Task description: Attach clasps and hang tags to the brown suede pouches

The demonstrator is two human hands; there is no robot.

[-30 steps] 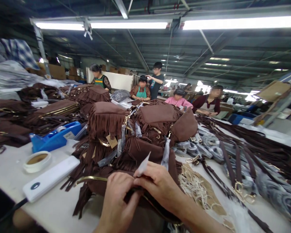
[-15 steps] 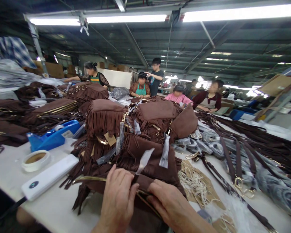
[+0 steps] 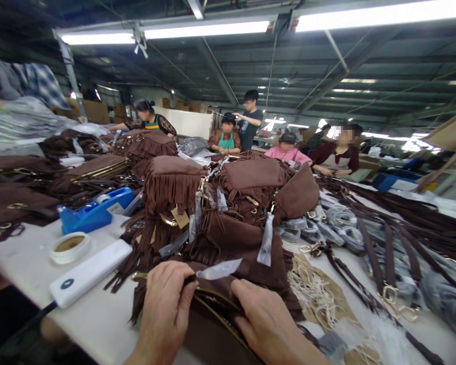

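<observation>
A dark brown handbag (image 3: pixel 209 337) lies close in front of me, its gold-toothed zip (image 3: pixel 228 327) parted along the top. My left hand (image 3: pixel 166 304) pinches the bag's edge at the left of the opening, thumb against fingers. On the far-right side of the opening, my right hand (image 3: pixel 268 317) grips the edge, with its fingertips partly inside the mouth. Between the hands, a clear plastic wrapper (image 3: pixel 219 270) sticks out sideways near the left fingertips; what it covers is hidden. The inside of the bag is mostly dark.
Fringed brown bags (image 3: pixel 178 177) are heaped just beyond. To the left are a blue tape dispenser (image 3: pixel 95 210), a tape roll (image 3: pixel 70 247) and a white device (image 3: pixel 91 274). White strings (image 3: pixel 315 299) and brown straps (image 3: pixel 387 238) lie right. Several people sit or stand farther back.
The zip mouth has parted wider as my left hand moved left. The plastic wrapper has tipped from slanting upward to nearly level. The view has shifted slightly left.
</observation>
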